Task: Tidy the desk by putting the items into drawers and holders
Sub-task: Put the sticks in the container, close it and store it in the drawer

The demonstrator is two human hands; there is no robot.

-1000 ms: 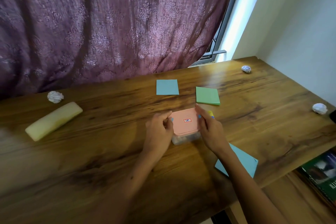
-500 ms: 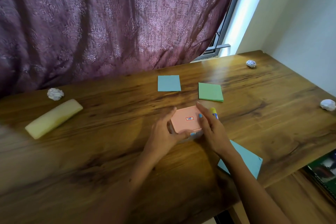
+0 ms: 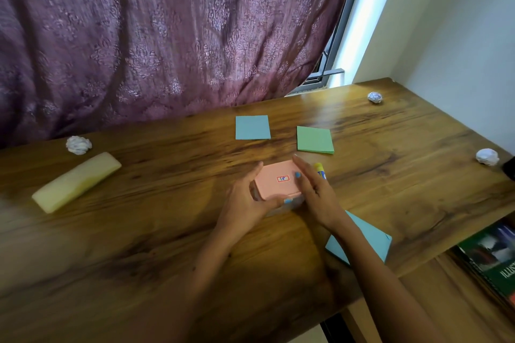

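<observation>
A small clear box with a pink lid [image 3: 277, 181] sits mid-desk. My left hand [image 3: 245, 203] grips its left and near sides, thumb curled under the front edge. My right hand [image 3: 312, 189] lies along the box's right side, thumb on the lid, fingers fairly straight. A glue stick [image 3: 320, 170] with a yellow cap lies just right of my right hand. Behind the box lie a blue sticky pad [image 3: 252, 127] and a green sticky pad [image 3: 315, 139]. A larger blue pad [image 3: 367, 239] lies near the front edge under my right forearm.
A pale yellow pouch [image 3: 76, 181] lies at the left. Crumpled paper balls sit at the left [image 3: 79, 145], far right corner [image 3: 374, 97] and right edge [image 3: 487, 157]. Books [image 3: 493, 256] stand on a shelf below the wooden desk [image 3: 139, 245]. A purple curtain hangs behind.
My left hand has wrapped further round the box's near side, thumb now at the front edge. My right hand stays on the right side. The view has tilted slightly.
</observation>
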